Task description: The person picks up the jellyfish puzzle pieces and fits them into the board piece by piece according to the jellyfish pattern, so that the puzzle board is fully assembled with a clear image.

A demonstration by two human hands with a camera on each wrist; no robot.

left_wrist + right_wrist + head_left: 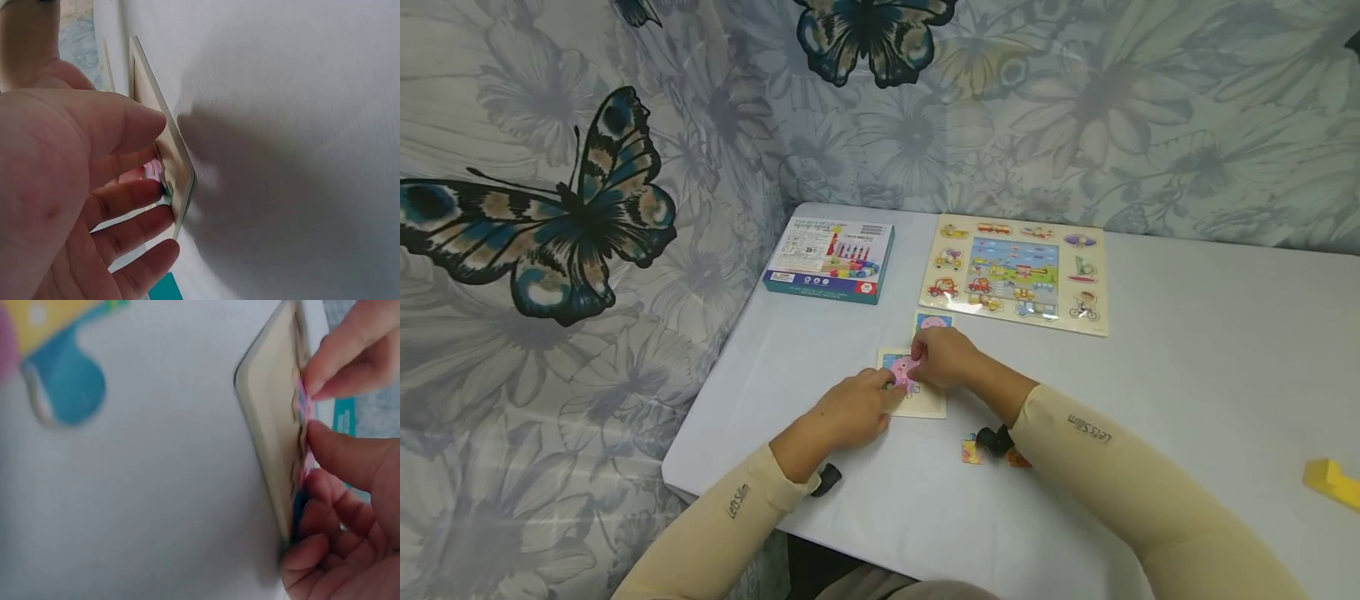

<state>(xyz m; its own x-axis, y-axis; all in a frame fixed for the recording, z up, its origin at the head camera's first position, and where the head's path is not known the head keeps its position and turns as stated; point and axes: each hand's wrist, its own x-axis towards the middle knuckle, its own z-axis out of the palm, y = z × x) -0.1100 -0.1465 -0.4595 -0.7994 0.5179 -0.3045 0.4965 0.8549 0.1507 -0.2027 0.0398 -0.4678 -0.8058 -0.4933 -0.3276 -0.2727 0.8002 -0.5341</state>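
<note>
A small wooden puzzle board lies on the white table, its upper part filled with pink and blue jigsaw pieces. My left hand is at the board's left side. Its fingers reach over the edge and a fingertip touches the pieces; in the left wrist view the thumb stands apart. From the right, my right hand pinches a pink puzzle piece over the board, thumb on top and fingers curled. The fingers hide much of that piece. Behind the board lies a picture card with a pink face.
Loose puzzle pieces lie near the right forearm, partly hidden by the wrist camera. A boxed set stands at the back left, and a larger vehicle puzzle at the back right. A yellow object sits at the far right.
</note>
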